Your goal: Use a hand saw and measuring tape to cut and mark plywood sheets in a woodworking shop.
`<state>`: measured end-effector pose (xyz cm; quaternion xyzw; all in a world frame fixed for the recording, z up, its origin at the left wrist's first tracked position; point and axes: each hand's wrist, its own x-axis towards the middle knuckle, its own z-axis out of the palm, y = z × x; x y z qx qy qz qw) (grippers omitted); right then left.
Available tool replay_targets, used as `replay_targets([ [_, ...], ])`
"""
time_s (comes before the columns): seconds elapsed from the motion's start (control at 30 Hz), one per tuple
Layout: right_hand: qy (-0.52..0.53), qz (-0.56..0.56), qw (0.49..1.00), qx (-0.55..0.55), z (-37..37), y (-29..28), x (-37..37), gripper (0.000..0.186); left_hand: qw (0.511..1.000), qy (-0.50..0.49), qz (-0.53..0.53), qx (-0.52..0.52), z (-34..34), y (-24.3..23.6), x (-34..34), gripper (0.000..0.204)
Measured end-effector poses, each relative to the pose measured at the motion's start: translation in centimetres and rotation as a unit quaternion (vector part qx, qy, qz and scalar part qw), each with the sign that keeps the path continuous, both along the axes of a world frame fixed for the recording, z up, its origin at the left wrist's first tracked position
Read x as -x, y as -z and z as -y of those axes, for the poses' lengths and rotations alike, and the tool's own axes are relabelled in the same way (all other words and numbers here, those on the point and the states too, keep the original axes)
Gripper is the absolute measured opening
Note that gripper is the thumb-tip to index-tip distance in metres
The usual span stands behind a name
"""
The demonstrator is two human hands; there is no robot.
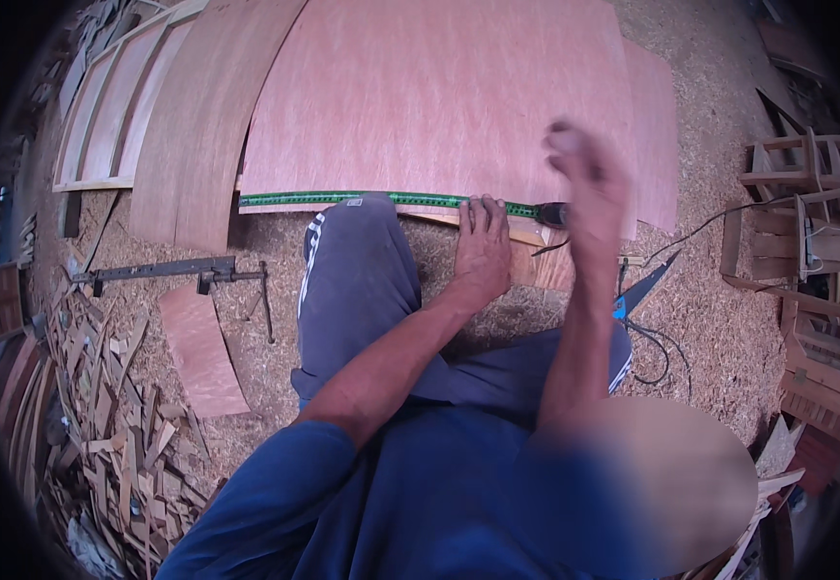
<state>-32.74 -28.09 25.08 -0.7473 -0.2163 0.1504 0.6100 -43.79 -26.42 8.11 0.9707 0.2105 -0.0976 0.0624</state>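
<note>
A green tape measure (294, 199) lies stretched along the near edge of a pinkish plywood sheet (439, 97). Its dark case (553, 215) sits at the right end of the blade. My left hand (484, 246) rests on the sheet's edge with the fingers extended flat over the blade, pressing on it. Above the sheet, to the right of the case, my right hand (589, 174) is raised. Its fingers look bent but are smeared by motion, so whether they hold anything is hidden. My bent left knee is against the sheet's edge, overlapping part of the blade.
A long bar clamp (159, 271) and a plywood offcut (204, 350) lie on the shavings to the left. Scrap wood (115, 416) is heaped beyond them. A handsaw (647, 288) with a blue handle and a dark cable lie at right, near wooden frames (807, 179).
</note>
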Motion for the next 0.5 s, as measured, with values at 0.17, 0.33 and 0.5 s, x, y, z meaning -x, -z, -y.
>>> replay_targets([
  [0.17,-0.140,0.070,0.916,-0.369,5.4,-7.7,3.8,0.026,1.000,0.008,-0.004,-0.010,-0.6,-0.6,0.4,0.089],
  [0.33,-0.176,0.089,0.903,-0.382,7.5,-7.9,5.5,0.027,0.999,0.028,0.016,0.006,-1.6,-0.7,0.6,0.090],
  [0.5,-0.156,0.107,0.908,-0.373,5.7,-10.0,6.1,0.027,0.999,0.034,0.025,0.001,-2.1,-1.0,0.7,0.084],
])
